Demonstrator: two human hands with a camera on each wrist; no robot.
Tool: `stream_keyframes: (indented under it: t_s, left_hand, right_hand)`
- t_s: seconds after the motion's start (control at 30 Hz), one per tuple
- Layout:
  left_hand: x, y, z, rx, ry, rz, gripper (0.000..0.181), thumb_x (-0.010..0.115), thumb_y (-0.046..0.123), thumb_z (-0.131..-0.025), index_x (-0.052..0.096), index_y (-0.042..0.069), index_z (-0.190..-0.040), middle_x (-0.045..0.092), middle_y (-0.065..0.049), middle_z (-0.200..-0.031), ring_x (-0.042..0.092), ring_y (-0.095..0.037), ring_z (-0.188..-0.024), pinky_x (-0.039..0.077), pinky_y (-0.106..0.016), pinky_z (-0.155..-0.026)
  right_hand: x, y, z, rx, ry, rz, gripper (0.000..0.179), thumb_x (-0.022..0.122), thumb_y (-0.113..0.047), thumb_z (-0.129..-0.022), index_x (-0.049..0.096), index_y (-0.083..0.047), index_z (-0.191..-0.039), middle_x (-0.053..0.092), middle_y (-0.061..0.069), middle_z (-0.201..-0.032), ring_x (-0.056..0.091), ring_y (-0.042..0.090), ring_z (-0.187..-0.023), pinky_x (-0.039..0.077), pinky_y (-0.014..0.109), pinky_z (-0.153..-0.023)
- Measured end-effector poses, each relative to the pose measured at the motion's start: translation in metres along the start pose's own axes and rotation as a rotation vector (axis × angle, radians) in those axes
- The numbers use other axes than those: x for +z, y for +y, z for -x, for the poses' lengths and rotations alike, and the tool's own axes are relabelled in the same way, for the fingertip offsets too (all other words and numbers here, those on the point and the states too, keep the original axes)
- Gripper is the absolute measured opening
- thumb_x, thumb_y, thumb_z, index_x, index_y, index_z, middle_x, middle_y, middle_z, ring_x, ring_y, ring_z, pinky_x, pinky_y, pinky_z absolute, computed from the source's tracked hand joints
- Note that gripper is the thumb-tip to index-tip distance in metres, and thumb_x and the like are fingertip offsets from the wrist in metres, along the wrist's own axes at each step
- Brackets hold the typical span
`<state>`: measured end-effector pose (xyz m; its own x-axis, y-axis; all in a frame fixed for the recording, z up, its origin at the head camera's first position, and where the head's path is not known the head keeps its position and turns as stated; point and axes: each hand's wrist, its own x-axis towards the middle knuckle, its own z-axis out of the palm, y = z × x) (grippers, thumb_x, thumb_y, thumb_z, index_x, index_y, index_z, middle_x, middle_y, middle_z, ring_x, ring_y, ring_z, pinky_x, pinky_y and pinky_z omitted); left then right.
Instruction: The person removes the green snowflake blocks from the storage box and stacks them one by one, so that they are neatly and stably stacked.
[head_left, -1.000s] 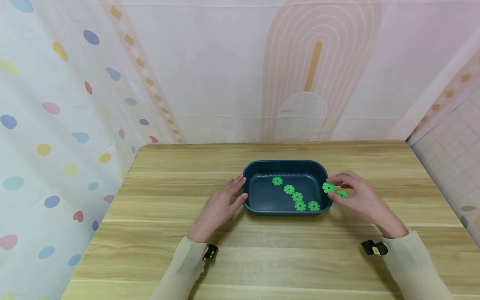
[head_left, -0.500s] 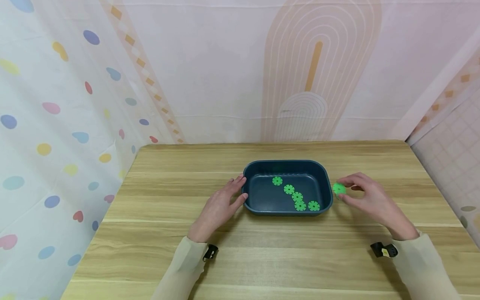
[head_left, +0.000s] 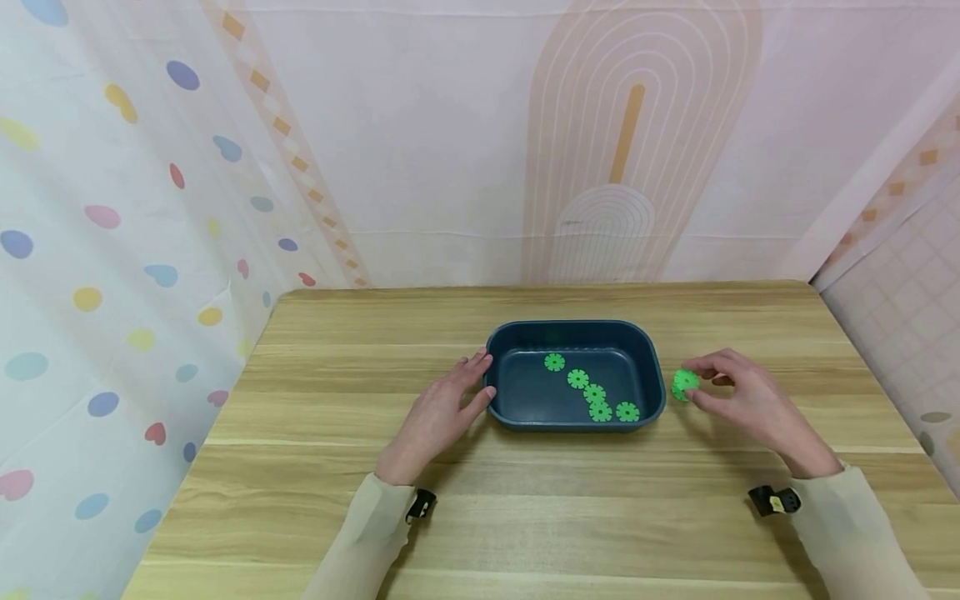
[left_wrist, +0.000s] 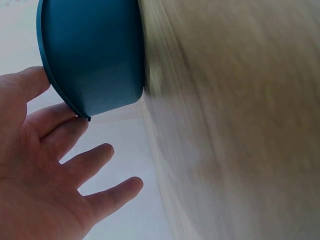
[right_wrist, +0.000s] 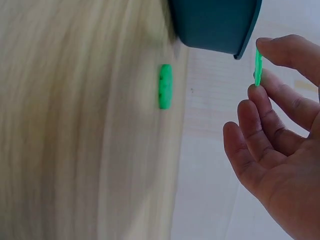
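My right hand [head_left: 744, 408] pinches a green notched plastic disc [head_left: 686, 380] between thumb and fingertips, just right of the dark blue-green basin [head_left: 525, 408]. Edge-on in the right wrist view, that thin disc [right_wrist: 258, 67] hangs above the tabletop. Below it on the wood lies a thicker green piece [right_wrist: 165, 86], which looks like stacked discs; in the head view the held disc partly hides it. My left hand [head_left: 438, 412] rests its thumb and fingertips against the basin's left end, two fingers [left_wrist: 112, 195] standing away from the wall in the left wrist view.
Several green discs [head_left: 578, 379] lie flat on the basin's floor, some overlapping. The basin stands on a wood-grain table [head_left: 337, 517]. A patterned curtain [head_left: 420, 167] hangs along the table's back and left sides. Each wrist wears a small black camera [head_left: 774, 502].
My right hand has moved right with the pinched disc, from over the basin's right rim to above the green piece on the table. The left hand and basin have stayed put.
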<state>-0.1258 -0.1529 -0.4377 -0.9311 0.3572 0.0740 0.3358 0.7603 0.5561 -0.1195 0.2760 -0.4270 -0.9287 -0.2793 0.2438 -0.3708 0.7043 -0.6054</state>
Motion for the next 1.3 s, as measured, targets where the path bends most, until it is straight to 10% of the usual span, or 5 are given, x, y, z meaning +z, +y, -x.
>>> stream_keyframes:
  t_s: [0.8, 1.3]
  left_hand:
    - [0.0, 0.001, 0.0, 0.001, 0.007, -0.005, 0.057, 0.056, 0.035, -0.108, 0.044, 0.013, -0.158, 0.035, 0.0, -0.165, 0.034, -0.032, -0.151, 0.034, -0.059, -0.118]
    - [0.0, 0.001, 0.0, -0.003, 0.0, -0.014, 0.057, 0.057, 0.036, -0.108, 0.044, 0.013, -0.158, 0.035, 0.0, -0.166, 0.034, -0.03, -0.152, 0.033, -0.057, -0.119]
  right_hand:
    - [0.001, 0.018, -0.01, 0.096, -0.157, 0.034, 0.029, 0.078, -0.011, -0.092, 0.072, 0.002, -0.117, 0.068, 0.016, -0.113, 0.065, 0.031, -0.099, 0.056, 0.04, -0.083]
    - [0.002, 0.024, -0.016, 0.101, -0.232, 0.047, 0.031, 0.081, -0.012, -0.09, 0.072, 0.002, -0.116, 0.069, 0.014, -0.111, 0.063, 0.025, -0.096, 0.054, 0.037, -0.081]
